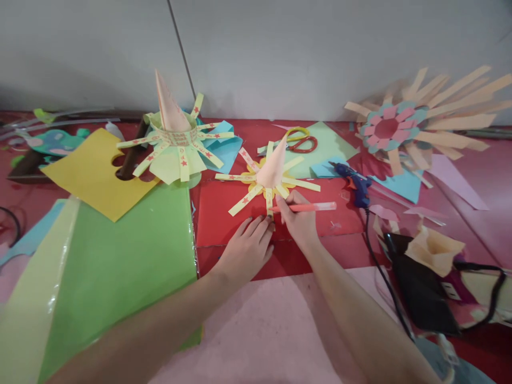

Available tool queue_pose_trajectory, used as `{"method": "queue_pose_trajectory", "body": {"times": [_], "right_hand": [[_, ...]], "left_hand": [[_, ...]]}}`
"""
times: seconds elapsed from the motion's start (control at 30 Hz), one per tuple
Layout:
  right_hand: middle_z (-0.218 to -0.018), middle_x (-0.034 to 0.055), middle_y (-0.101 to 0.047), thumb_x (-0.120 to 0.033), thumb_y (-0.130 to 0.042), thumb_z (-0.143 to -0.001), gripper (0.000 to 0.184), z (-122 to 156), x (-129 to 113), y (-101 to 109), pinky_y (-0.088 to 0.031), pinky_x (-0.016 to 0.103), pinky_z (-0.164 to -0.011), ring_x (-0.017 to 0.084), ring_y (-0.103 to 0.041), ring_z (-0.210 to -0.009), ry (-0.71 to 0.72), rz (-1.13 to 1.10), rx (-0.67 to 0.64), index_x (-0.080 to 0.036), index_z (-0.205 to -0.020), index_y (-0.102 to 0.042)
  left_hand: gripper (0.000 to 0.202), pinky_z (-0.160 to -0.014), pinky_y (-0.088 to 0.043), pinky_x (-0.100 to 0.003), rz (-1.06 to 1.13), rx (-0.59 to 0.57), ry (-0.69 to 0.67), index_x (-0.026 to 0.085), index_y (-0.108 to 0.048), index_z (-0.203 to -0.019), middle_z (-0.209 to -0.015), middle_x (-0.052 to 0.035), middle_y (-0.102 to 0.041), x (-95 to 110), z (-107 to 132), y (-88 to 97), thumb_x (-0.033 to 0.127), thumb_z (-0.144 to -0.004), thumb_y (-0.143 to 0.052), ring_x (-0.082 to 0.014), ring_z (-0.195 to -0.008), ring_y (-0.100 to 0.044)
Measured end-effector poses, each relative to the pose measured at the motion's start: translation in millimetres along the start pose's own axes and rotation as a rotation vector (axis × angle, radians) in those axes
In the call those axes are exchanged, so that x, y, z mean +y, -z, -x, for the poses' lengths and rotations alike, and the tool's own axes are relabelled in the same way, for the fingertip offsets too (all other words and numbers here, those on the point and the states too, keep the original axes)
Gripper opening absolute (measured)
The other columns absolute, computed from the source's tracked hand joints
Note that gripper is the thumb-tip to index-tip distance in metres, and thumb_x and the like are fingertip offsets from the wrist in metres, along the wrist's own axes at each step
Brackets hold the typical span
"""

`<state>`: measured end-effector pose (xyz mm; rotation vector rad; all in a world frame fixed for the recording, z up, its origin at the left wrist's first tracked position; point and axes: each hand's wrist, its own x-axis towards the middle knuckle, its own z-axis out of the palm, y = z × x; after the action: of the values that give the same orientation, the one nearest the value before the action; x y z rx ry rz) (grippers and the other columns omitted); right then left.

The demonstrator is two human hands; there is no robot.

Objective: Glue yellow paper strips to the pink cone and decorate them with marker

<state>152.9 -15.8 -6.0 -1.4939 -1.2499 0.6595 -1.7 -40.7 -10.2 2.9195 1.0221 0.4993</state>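
Pinched in my right hand [301,225] is a red felt-tip pen [322,206], its tip at the front yellow paper strip [269,198]. My left hand [247,246] lies palm down, fingers stretched out, with the fingertips at that strip's near end. The strip belongs to a paper piece with a pale peach cone [273,165] standing in the middle of a yellow scalloped base [253,190]. Several strips spread out from the cone; some on the left carry red stars and marks. A red sheet [222,213] lies beneath.
A similar cone piece [174,138] stands back left, beside a yellow sheet [88,170] and green sheets [132,266]. Behind my hands are scissors [306,143]. To the right are a blue glue gun [358,186] with its cord, a paper flower [386,128] and a black phone-like object [420,288].
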Motion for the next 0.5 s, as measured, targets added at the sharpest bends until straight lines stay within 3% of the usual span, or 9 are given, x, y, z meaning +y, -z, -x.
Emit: {"method": "queue_pose_trajectory", "body": {"times": [0.5], "right_hand": [[-0.044, -0.0085, -0.037, -0.034, -0.053, -0.083, 0.035, 1.3, -0.4, -1.4, -0.036, 0.022, -0.049, 0.008, -0.039, -0.043, 0.042, 0.047, -0.043, -0.022, -0.057, -0.034]], "left_hand": [[0.033, -0.099, -0.042, -0.039, -0.021, -0.001, -0.009, 0.006, -0.055, -0.118, -0.123, -0.0126, -0.059, -0.2, 0.0, -1.3, 0.022, -0.091, -0.044, -0.0247, -0.115, -0.054]]}}
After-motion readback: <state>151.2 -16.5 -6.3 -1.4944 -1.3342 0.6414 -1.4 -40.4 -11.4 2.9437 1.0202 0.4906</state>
